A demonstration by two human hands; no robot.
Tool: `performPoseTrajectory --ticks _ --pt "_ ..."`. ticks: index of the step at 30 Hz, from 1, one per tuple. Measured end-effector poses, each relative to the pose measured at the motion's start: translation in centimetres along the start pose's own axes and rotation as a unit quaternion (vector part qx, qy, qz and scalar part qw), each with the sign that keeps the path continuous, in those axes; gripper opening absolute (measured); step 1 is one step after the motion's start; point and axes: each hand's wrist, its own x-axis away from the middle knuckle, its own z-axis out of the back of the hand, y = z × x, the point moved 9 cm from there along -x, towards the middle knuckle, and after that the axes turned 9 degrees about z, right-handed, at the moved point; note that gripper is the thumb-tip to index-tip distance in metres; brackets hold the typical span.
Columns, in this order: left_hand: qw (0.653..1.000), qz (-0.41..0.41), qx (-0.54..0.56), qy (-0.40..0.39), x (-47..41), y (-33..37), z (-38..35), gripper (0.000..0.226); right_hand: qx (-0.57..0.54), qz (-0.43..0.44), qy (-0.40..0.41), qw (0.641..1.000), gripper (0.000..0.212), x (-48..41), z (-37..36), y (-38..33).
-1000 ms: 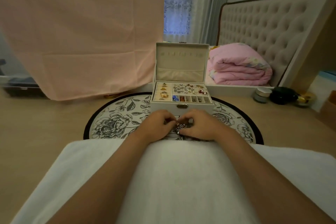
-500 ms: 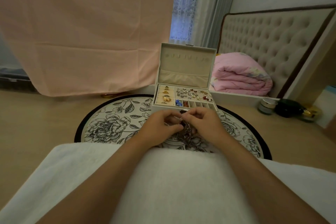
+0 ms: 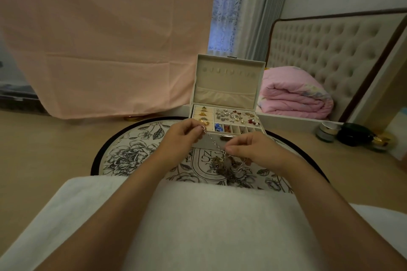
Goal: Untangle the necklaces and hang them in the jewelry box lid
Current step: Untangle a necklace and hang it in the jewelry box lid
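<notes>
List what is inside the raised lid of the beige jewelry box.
The raised beige lid holds a row of bare hooks near its top and a gathered fabric pocket below. Nothing hangs there. The pocket's contents are hidden.

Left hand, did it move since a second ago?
Yes. Against the box, the left hand has gone up and left to its front left corner, away from the right hand, pinching a chain stretched between them.
</notes>
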Motion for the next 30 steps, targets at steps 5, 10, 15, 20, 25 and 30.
performPoseTrajectory --ticks 5,10,15,20,25,30 --pt "0.956 0.126 0.264 -0.026 -0.1 -1.3 -0.2 0.021 0.088 -0.011 -0.052 0.995 0.017 0.3 -0.7 -0.2" --pt "0.976 0.128 0.177 0.013 -0.5 -1.9 2.0 0.02 0.123 -0.002 -0.064 0.99 0.005 -0.4 -1.9 -0.7" --pt "0.996 0.077 -0.033 0.013 0.0 -1.7 3.2 0.026 0.087 0.037 -0.033 0.995 0.014 -3.5 -4.0 -4.0" --pt "0.963 0.05 -0.264 0.0 0.2 -2.7 3.8 0.02 0.165 0.027 -0.108 0.98 0.018 -6.2 -8.1 -4.8" --pt "0.939 0.051 -0.339 -0.015 -0.4 -3.4 3.7 0.022 0.166 0.036 -0.077 0.982 0.011 -6.0 -7.1 -3.8" --pt "0.84 0.017 -0.537 0.078 -0.8 -2.5 3.4 0.03 0.24 0.016 -0.01 0.971 0.01 -4.1 -2.2 -1.8"
